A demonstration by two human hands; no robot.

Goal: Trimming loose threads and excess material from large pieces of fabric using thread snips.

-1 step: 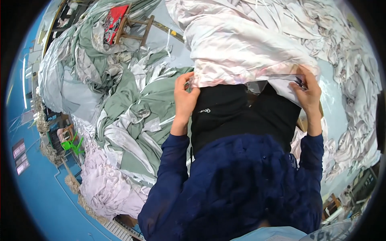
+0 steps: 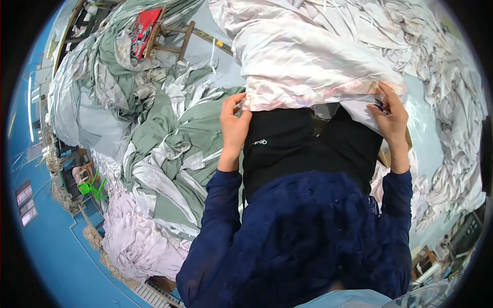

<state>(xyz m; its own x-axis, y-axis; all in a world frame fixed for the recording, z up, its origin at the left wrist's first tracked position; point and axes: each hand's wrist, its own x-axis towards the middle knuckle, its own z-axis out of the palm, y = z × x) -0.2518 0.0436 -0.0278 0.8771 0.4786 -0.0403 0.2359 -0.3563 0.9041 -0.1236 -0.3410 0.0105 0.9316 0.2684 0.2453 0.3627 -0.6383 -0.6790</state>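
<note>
Across my lap lies a large pale cloth (image 2: 313, 66), white with faint pink patterning along its near edge. My left hand (image 2: 235, 123) pinches the left end of that edge between thumb and fingers. At the edge's right end, my right hand (image 2: 391, 114) is closed on the cloth. A small dark object (image 2: 380, 107) shows between its thumb and fingers; its kind is too hidden to tell. Between the hands the edge runs nearly straight over my black trousers (image 2: 280, 136). Under the right part hangs a white flap (image 2: 361, 112).
Green and white fabric (image 2: 179, 149) lies heaped on the left, with a pale pink pile (image 2: 136, 228) nearer. Crumpled white cloth (image 2: 447, 102) covers the right side. A wooden stool (image 2: 179, 43) with a red cloth (image 2: 146, 32) stands far left, above a blue floor (image 2: 56, 246).
Almost nothing differs. Both hands and the cloth's edge sit very slightly further left in the picture, and the grip looks the same.
</note>
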